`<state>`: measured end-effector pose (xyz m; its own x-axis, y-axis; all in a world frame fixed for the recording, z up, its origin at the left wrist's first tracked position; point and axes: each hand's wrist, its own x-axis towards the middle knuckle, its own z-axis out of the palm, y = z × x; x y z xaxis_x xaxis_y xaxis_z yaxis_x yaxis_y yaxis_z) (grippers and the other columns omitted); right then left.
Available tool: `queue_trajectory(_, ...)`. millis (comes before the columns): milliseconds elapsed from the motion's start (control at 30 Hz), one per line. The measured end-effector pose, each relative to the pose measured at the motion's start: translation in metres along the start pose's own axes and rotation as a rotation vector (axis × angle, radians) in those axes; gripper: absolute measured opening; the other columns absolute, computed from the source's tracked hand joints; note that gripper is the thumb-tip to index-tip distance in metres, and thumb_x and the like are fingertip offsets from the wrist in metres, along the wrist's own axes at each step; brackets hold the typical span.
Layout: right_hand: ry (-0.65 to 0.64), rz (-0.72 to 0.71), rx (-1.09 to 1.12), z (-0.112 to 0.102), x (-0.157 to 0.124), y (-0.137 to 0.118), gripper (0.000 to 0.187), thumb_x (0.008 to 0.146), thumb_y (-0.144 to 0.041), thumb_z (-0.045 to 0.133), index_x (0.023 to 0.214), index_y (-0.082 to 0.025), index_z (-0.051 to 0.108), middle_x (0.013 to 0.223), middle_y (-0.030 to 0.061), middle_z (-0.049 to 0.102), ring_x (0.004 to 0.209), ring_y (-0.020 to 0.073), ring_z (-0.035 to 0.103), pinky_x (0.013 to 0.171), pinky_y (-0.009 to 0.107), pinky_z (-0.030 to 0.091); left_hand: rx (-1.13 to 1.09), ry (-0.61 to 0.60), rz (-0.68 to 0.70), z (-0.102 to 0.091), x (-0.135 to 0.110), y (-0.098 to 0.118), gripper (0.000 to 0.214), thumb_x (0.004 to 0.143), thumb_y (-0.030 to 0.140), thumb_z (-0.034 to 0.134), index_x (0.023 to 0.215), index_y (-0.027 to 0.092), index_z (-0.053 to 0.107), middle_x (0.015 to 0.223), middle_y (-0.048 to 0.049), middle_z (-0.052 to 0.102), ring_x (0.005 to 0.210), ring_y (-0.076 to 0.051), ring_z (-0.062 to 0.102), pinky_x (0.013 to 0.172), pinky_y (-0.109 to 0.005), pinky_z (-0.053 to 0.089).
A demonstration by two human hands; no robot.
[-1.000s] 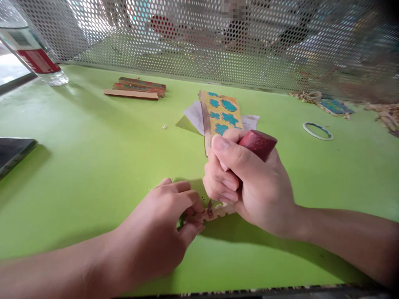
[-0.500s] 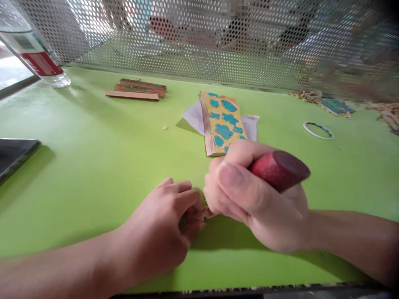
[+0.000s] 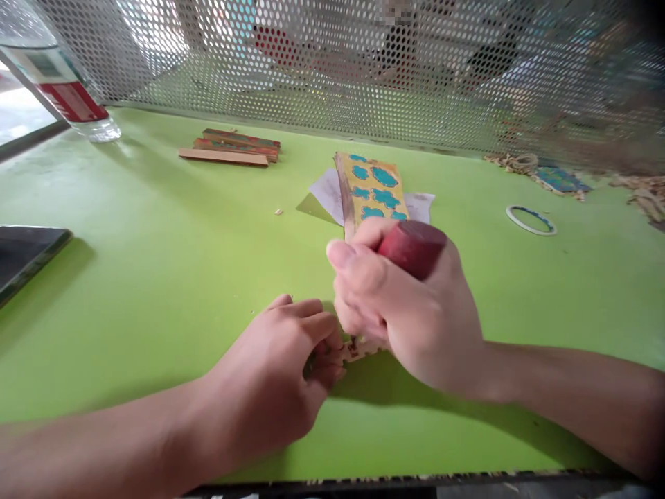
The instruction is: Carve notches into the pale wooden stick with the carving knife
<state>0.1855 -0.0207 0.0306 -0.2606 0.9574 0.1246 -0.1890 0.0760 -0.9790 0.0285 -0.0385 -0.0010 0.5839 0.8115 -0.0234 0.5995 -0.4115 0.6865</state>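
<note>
My right hand [image 3: 410, 305] is wrapped around the thick red handle [image 3: 415, 248] of a hand tool, its flat butt end facing up. A short bit of the tool's dark tip seems to show below the fist, but its shape is mostly hidden. Down on the table, my left hand [image 3: 285, 360] pinches one end of a small pale strip [image 3: 358, 348] with a reddish-brown mark and notched edges. The right fist is just above that strip and covers part of it. Behind the fist lies a yellow board [image 3: 370, 181] with turquoise patches.
White paper [image 3: 328, 193] lies under the yellow board. Painted wooden strips [image 3: 228, 156] are at the back left, near a plastic bottle [image 3: 77, 104]. A dark flat device [image 3: 31, 256] rests at left. A white ring [image 3: 530, 220] and cords [image 3: 512, 163] are at right, before a perforated screen [image 3: 312, 83].
My right hand has shifted left and slightly up with the tool, whose handle now stands more upright. More of the pale strip shows. My left hand has hardly moved.
</note>
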Motion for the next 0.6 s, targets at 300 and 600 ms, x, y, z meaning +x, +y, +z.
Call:
queue_trajectory(300,0.073,0.185,0.17,-0.01,0.025,0.013,0.046,0.092,-0.031,0.072,0.062,-0.023,0.038,0.053,-0.0083,0.031,0.042,0.0068,0.027,0.038,0.024,0.026,0.009,-0.017,-0.038,0.003,-0.001,-0.004,0.009,0.082,0.016,0.062,0.075,0.019,0.061,0.079,-0.0011,0.064,0.068,-0.016,0.051,0.073,-0.034,0.038)
queue_trajectory(600,0.206,0.337,0.287,-0.015,0.033,0.02,0.051,0.082,-0.031,0.081,0.062,-0.022,0.035,0.052,-0.009,0.035,0.04,0.0053,0.031,0.035,0.021,0.025,0.02,-0.026,-0.02,0.001,-0.002,-0.004,0.009,0.082,0.015,0.064,0.074,0.019,0.061,0.078,-0.0009,0.065,0.068,-0.016,0.052,0.07,-0.033,0.038)
